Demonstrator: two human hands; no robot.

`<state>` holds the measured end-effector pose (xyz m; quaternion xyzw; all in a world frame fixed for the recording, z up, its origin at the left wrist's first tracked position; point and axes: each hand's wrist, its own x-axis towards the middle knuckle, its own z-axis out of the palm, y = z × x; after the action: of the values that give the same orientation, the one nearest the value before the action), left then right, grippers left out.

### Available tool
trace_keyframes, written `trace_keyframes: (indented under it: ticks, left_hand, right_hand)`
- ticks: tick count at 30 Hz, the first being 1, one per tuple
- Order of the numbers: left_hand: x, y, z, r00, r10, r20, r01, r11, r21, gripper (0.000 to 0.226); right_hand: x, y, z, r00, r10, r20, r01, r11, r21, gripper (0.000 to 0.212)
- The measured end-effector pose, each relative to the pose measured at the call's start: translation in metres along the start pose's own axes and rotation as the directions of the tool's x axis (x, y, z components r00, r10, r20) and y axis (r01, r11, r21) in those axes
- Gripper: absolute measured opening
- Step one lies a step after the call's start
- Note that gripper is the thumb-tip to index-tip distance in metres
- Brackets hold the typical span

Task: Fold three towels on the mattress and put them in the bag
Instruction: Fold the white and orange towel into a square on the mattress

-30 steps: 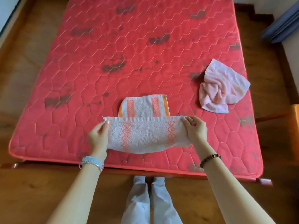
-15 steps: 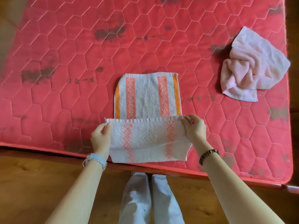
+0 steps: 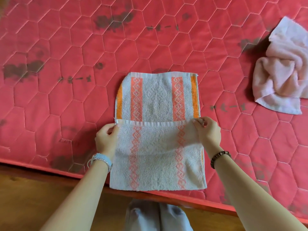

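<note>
Pinching both near corners of the striped towel [image 3: 158,157]: left grip [image 3: 105,139] is clenched on the left end of the white hem, thumb and fingers curled round the cloth; right grip [image 3: 208,132] is grasping the right end of the same hem, fingertips bunched on the corner. The hem is stretched straight between the two grips and runs across the middle of the towel. The towel is white with coral patterned bands and orange side edges. Its far half lies flat on the red mattress [image 3: 66,47]. The near part is doubled over on top, back side up, pattern paler. The lower edge of that doubled part sits right at the near edge of the mattress, left corner about on the rim. The flap is slightly rumpled near the right grip; cannot tell if the hem touches the layer under it.

A pink towel [image 3: 281,75] lies crumpled and unfolded at the right side of the mattress, well apart from the striped one, partly cut off by the frame. The mattress has hexagon quilting and dark stains. There is a pale blue band [image 3: 101,160] on the left wrist and a dark beaded bracelet [image 3: 220,157] on the right wrist. Wooden floor [image 3: 33,197] shows below the mattress edge, with the person's pale trouser legs [image 3: 158,217] at bottom centre.
</note>
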<state>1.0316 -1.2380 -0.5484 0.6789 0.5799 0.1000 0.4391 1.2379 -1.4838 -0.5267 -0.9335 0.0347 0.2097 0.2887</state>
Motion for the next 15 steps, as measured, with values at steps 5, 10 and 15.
trace_keyframes:
  ticks: [5, 10, 15]
  left_hand:
    - [0.012, 0.016, 0.006, 0.997, 0.003, -0.080, -0.001, 1.000, 0.014, 0.018]
    - [0.029, 0.031, 0.013, 0.996, -0.077, 0.036, 0.076, 0.997, 0.029, 0.031]
    - [0.044, 0.042, 0.022, 0.997, -0.008, 0.082, 0.002, 0.997, 0.081, 0.014]
  right_hand:
    - [0.013, -0.005, 0.004, 0.996, -0.076, -0.051, 0.078, 0.996, 0.050, 0.008]
    - [0.021, -0.019, 0.000, 1.000, 0.029, 0.007, -0.030, 0.984, 0.176, 0.020]
    - [0.033, -0.027, -0.004, 1.000, 0.024, 0.004, -0.024, 0.965, 0.263, 0.019]
